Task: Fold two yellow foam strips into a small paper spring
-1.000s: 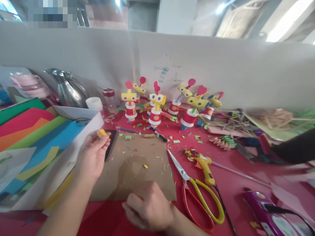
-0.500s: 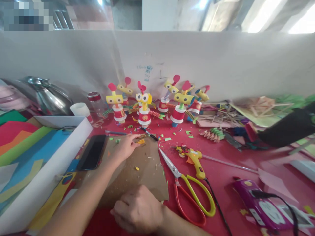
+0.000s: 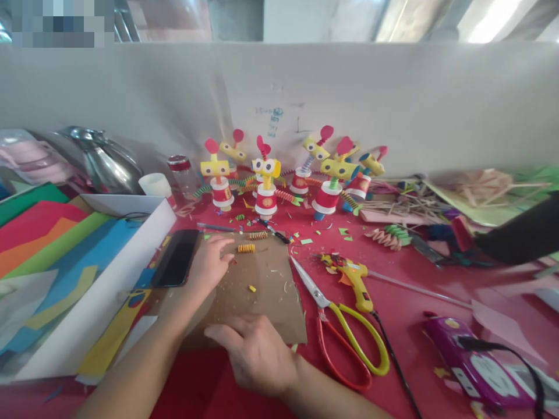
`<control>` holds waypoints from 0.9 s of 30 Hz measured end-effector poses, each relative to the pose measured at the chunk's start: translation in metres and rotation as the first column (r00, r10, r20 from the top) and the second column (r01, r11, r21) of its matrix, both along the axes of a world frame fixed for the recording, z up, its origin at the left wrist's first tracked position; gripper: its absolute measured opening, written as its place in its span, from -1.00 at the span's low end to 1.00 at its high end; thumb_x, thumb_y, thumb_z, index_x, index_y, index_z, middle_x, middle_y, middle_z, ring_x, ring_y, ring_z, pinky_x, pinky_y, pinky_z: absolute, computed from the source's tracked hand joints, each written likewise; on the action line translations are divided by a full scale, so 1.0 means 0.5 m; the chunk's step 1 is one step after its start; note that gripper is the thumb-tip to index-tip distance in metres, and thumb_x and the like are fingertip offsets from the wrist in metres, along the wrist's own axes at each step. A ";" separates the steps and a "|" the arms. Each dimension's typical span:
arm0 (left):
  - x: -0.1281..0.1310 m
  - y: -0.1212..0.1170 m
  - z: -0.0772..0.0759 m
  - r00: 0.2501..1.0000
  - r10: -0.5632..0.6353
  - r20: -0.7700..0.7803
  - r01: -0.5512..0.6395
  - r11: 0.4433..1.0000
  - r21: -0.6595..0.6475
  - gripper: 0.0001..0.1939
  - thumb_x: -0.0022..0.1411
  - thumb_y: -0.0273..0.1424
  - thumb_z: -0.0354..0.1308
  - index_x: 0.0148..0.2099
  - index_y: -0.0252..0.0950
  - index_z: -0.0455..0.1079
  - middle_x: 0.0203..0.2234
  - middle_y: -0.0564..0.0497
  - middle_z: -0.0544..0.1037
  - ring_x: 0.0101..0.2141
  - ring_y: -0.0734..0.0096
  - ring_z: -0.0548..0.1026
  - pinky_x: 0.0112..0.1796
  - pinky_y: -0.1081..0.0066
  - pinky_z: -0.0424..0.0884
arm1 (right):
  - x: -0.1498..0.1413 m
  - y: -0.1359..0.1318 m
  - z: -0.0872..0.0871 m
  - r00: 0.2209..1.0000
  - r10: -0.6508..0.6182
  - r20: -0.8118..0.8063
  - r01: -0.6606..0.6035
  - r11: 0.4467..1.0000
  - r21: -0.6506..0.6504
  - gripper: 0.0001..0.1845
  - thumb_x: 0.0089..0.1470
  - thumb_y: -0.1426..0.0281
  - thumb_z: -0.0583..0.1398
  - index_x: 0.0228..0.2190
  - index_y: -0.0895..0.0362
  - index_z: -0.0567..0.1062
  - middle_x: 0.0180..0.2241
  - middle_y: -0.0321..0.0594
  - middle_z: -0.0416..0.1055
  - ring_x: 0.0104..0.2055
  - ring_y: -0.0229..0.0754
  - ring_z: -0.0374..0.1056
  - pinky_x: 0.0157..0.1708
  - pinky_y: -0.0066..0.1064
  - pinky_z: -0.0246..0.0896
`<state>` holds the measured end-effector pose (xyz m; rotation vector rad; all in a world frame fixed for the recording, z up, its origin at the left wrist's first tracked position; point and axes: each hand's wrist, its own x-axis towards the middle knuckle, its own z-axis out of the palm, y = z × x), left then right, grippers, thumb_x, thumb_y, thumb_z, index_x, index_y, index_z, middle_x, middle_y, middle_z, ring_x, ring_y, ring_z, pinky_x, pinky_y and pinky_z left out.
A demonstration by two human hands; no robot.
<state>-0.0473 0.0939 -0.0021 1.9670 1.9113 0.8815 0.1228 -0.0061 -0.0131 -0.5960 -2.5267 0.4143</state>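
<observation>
My left hand (image 3: 213, 262) is over the left part of a brown cardboard sheet (image 3: 271, 314), its fingers apart and holding nothing. Just right of its fingertips lie a yellow folded-paper spring (image 3: 246, 248) and, slightly behind, a striped paper spring (image 3: 257, 235). Low over the cardboard's front edge is my right hand (image 3: 262, 355), back up, with loosely bent fingers, the thumb side apart and nothing visible in it. A small yellow paper scrap (image 3: 252, 288) rests between the hands. Large scissors (image 3: 321, 299) with red and yellow handles lie right of the cardboard.
Paper-cup figures (image 3: 266, 201) stand along the back. A yellow glue gun (image 3: 358, 285) and a purple device (image 3: 480, 366) are on the right. At left are a black phone (image 3: 177, 259), a white box (image 3: 109, 279) of coloured paper and a metal jug (image 3: 107, 163).
My left hand has let go of the paper springs and drawn back left, fingers opening. My right hand's fingers have loosened from a curl. The view has shifted slightly.
</observation>
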 end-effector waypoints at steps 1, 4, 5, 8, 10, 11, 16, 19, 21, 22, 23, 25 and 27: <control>0.002 0.003 -0.001 0.999 0.016 -0.049 -0.016 1.000 -0.001 -0.66 0.03 -0.44 0.21 -0.09 -0.19 0.47 -0.11 -0.11 0.50 -0.27 0.24 0.47 -0.19 0.27 0.37 | 0.000 0.000 -0.002 1.000 0.006 0.001 -0.006 1.000 -0.009 -0.65 0.09 0.54 0.02 -0.07 0.12 0.33 -0.36 -0.23 0.47 -0.40 -0.22 0.35 -0.44 -0.43 0.16; 0.019 0.022 -0.002 0.993 -0.001 -0.118 -0.006 0.998 -0.066 -0.73 0.01 -0.43 0.23 -0.16 -0.23 0.49 -0.21 -0.10 0.53 -0.31 0.24 0.47 -0.25 0.31 0.34 | -0.002 0.002 -0.012 0.999 0.046 0.002 -0.046 0.999 0.025 -0.73 0.14 0.52 0.00 -0.15 0.12 0.37 -0.41 -0.27 0.47 -0.43 -0.24 0.34 -0.48 -0.44 0.12; 0.027 0.030 -0.002 0.993 -0.012 -0.114 0.002 0.996 -0.089 -0.78 0.03 -0.44 0.22 -0.20 -0.23 0.49 -0.26 -0.08 0.55 -0.33 0.25 0.47 -0.27 0.33 0.33 | -0.003 0.002 -0.016 0.998 0.055 0.008 -0.055 0.997 0.048 -0.74 0.14 0.52 0.00 -0.16 0.11 0.38 -0.43 -0.28 0.46 -0.45 -0.25 0.34 -0.50 -0.43 0.09; 0.056 0.057 -0.006 0.999 -0.017 -0.038 0.013 0.994 -0.107 -0.88 0.09 -0.44 0.17 -0.27 -0.22 0.48 -0.37 -0.04 0.57 -0.36 0.30 0.48 -0.30 0.37 0.30 | -0.005 0.005 -0.024 0.997 0.067 0.040 -0.071 0.992 0.105 -0.79 0.13 0.51 0.02 -0.24 0.10 0.41 -0.48 -0.31 0.44 -0.48 -0.25 0.31 -0.53 -0.41 0.04; 0.073 0.074 -0.012 1.000 -0.011 0.015 0.013 0.993 -0.117 -0.88 0.11 -0.39 0.16 -0.27 -0.22 0.47 -0.36 -0.05 0.58 -0.35 0.30 0.49 -0.31 0.38 0.29 | -0.005 0.005 -0.026 0.996 0.068 0.063 -0.075 0.991 0.115 -0.84 0.12 0.50 0.04 -0.31 0.11 0.41 -0.51 -0.32 0.41 -0.50 -0.26 0.29 -0.56 -0.41 0.01; 0.079 0.081 -0.016 1.000 -0.008 0.026 0.011 0.992 -0.129 -0.87 0.11 -0.37 0.15 -0.27 -0.22 0.48 -0.35 -0.06 0.59 -0.35 0.28 0.49 -0.31 0.38 0.29 | -0.005 0.005 -0.026 0.995 0.070 0.072 -0.078 0.990 0.117 -0.86 0.11 0.49 0.05 -0.34 0.12 0.40 -0.52 -0.32 0.40 -0.51 -0.27 0.27 -0.57 -0.41 0.00; 0.086 0.094 -0.022 1.000 0.022 -0.002 -0.022 0.989 -0.150 -0.78 0.15 -0.28 0.11 -0.25 -0.26 0.50 -0.33 -0.13 0.59 -0.34 0.21 0.50 -0.33 0.35 0.28 | -0.004 0.004 -0.027 0.993 0.079 0.086 -0.089 0.989 0.119 -0.93 0.08 0.47 0.08 -0.38 0.11 0.37 -0.53 -0.34 0.39 -0.54 -0.29 0.24 -0.60 -0.42 -0.03; 0.083 0.088 -0.018 0.997 0.078 0.010 -0.076 0.991 -0.114 -0.79 0.14 -0.31 0.13 -0.19 -0.26 0.47 -0.34 -0.08 0.59 -0.36 0.28 0.50 -0.32 0.38 0.29 | -0.004 0.005 -0.031 0.993 0.080 0.082 -0.090 0.988 0.124 -0.94 0.10 0.46 0.08 -0.36 0.12 0.36 -0.53 -0.35 0.39 -0.55 -0.29 0.25 -0.61 -0.43 -0.02; 0.084 0.083 -0.012 0.996 0.082 0.018 -0.079 0.991 -0.108 -0.81 0.08 -0.37 0.20 -0.21 -0.25 0.46 -0.34 -0.02 0.57 -0.39 0.37 0.49 -0.31 0.42 0.31 | -0.005 0.005 -0.035 0.994 0.081 0.076 -0.090 0.988 0.125 -0.94 0.11 0.44 0.08 -0.35 0.11 0.37 -0.53 -0.35 0.39 -0.55 -0.29 0.26 -0.61 -0.43 -0.02; 0.086 0.081 -0.008 0.997 0.068 0.023 -0.065 0.992 -0.108 -0.83 0.05 -0.39 0.23 -0.23 -0.24 0.46 -0.34 0.01 0.56 -0.40 0.41 0.48 -0.31 0.44 0.31 | -0.005 0.006 -0.036 0.994 0.083 0.073 -0.091 0.988 0.124 -0.93 0.11 0.44 0.08 -0.34 0.11 0.37 -0.54 -0.36 0.39 -0.55 -0.29 0.26 -0.61 -0.42 -0.02; 0.088 0.078 -0.003 0.998 0.049 0.027 -0.046 0.994 -0.102 -0.85 0.05 -0.39 0.23 -0.26 -0.24 0.47 -0.34 0.03 0.55 -0.40 0.44 0.47 -0.31 0.46 0.31 | -0.005 0.006 -0.037 0.994 0.086 0.069 -0.094 0.988 0.125 -0.93 0.12 0.44 0.08 -0.33 0.11 0.37 -0.54 -0.37 0.39 -0.56 -0.29 0.26 -0.61 -0.42 -0.01; 0.093 0.074 0.005 0.999 -0.004 0.032 0.007 0.996 -0.089 -0.89 0.09 -0.34 0.20 -0.30 -0.24 0.48 -0.36 0.04 0.53 -0.39 0.44 0.47 -0.30 0.46 0.32 | -0.005 0.007 -0.038 0.994 0.084 0.063 -0.091 0.988 0.127 -0.91 0.11 0.44 0.09 -0.31 0.11 0.38 -0.55 -0.37 0.38 -0.56 -0.29 0.27 -0.61 -0.42 0.01; 0.098 0.069 0.010 0.998 -0.063 0.023 0.065 0.993 -0.095 -0.82 0.08 -0.28 0.21 -0.27 -0.23 0.49 -0.34 0.02 0.52 -0.36 0.40 0.46 -0.30 0.44 0.33 | -0.005 0.008 -0.038 0.994 0.091 0.058 -0.098 0.986 0.134 -0.92 0.10 0.45 0.10 -0.33 0.12 0.38 -0.54 -0.37 0.39 -0.56 -0.29 0.27 -0.61 -0.42 0.02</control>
